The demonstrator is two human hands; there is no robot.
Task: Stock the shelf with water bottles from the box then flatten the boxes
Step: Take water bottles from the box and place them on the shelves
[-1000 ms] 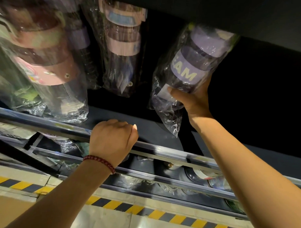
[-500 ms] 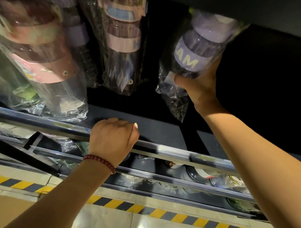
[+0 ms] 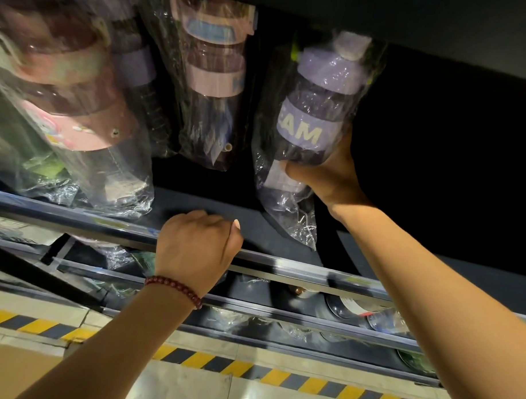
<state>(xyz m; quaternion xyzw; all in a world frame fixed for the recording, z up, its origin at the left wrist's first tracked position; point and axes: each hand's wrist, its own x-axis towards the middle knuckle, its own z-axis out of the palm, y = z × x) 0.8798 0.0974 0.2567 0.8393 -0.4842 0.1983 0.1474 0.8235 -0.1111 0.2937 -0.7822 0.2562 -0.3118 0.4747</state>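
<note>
My right hand (image 3: pixel 325 174) grips the lower part of a purple water bottle (image 3: pixel 315 111) wrapped in clear plastic, held upright over the dark shelf (image 3: pixel 249 222), its cap close under the shelf above. My left hand (image 3: pixel 194 250), a red bead bracelet on the wrist, is curled over the shelf's metal front rail (image 3: pixel 312 275). On the same shelf to the left stand a pink-banded wrapped bottle (image 3: pixel 212 78) and a large pink wrapped bottle (image 3: pixel 74 112). A corner of a cardboard box (image 3: pixel 14 366) shows at the bottom left.
Lower shelves behind further rails hold more wrapped bottles (image 3: pixel 371 313). Yellow-and-black hazard tape (image 3: pixel 279 376) runs across the floor below. The shelf space right of the purple bottle is dark.
My right hand has pushed the purple bottle further back and more upright on the shelf. My left hand has stayed on the rail.
</note>
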